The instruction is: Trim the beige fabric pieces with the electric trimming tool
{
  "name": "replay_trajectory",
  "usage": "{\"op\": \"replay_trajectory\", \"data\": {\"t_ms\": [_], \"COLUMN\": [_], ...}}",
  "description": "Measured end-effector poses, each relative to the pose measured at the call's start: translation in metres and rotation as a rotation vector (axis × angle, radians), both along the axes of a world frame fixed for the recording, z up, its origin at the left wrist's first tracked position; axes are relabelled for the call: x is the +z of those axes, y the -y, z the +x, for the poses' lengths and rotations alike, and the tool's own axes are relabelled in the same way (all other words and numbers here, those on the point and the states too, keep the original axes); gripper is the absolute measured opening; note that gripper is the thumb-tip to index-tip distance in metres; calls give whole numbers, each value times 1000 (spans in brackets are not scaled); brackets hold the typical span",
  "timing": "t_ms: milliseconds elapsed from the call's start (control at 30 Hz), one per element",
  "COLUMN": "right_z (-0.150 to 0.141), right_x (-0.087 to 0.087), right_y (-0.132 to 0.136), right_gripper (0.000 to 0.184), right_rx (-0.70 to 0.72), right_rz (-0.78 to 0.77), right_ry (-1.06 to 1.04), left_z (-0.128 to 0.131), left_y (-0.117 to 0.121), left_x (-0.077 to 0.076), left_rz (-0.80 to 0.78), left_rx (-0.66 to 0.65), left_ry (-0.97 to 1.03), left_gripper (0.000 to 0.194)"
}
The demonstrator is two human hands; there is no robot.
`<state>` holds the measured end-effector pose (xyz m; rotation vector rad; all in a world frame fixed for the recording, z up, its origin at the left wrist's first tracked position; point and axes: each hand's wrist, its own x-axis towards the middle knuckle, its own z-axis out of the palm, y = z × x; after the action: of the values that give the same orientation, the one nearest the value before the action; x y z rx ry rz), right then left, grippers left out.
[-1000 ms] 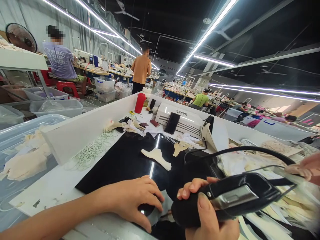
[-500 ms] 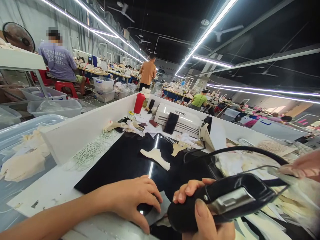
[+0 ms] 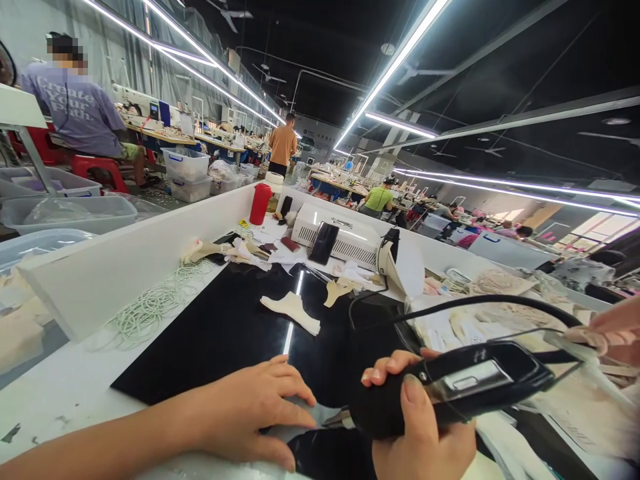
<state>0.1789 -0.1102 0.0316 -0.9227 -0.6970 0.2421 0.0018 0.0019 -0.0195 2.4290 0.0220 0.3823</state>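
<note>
My right hand (image 3: 425, 433) is closed around a black corded handheld tool (image 3: 465, 387) with a metal plate on its side. A pointed metal tip (image 3: 341, 419) shows at its left end, near my left fingers. My left hand (image 3: 260, 410) lies palm down at the near edge of a glossy black sheet (image 3: 200, 340), fingers apart. A greyish patch shows beneath those fingers; I cannot make out what it is. Farther up the sheet lies a cream cut piece (image 3: 291, 311), with a beige piece (image 3: 338, 291) beside it.
Another person's hand (image 3: 617, 327) at the right edge is by the tool's cord and some clear plastic. Pale scraps (image 3: 470, 327) crowd the right side. Green cord (image 3: 150, 303) lies left. A phone (image 3: 324, 243), white machine (image 3: 345, 233) and red bottle (image 3: 261, 204) stand behind.
The view has turned to the right, so the scene sits farther left. The tool has shifted away from my left hand, and its metal tip now shows. My left hand remains spread low down.
</note>
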Motion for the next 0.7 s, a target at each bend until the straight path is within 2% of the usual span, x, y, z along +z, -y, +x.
{"op": "replay_trajectory", "data": {"t_ms": [300, 533, 700], "right_z": [-2, -2, 10], "right_x": [-5, 6, 12], "right_y": [1, 0, 4], "right_gripper": [32, 33, 40], "right_rx": [-1, -36, -150], "right_rz": [-8, -32, 8], "right_ry": [55, 13, -56], "left_z": [0, 0, -1], "left_y": [1, 0, 0], "left_x": [5, 5, 2], "left_rz": [24, 32, -12], "left_rx": [1, 0, 13], "left_ry": [-34, -41, -15], "left_gripper": [46, 45, 42]}}
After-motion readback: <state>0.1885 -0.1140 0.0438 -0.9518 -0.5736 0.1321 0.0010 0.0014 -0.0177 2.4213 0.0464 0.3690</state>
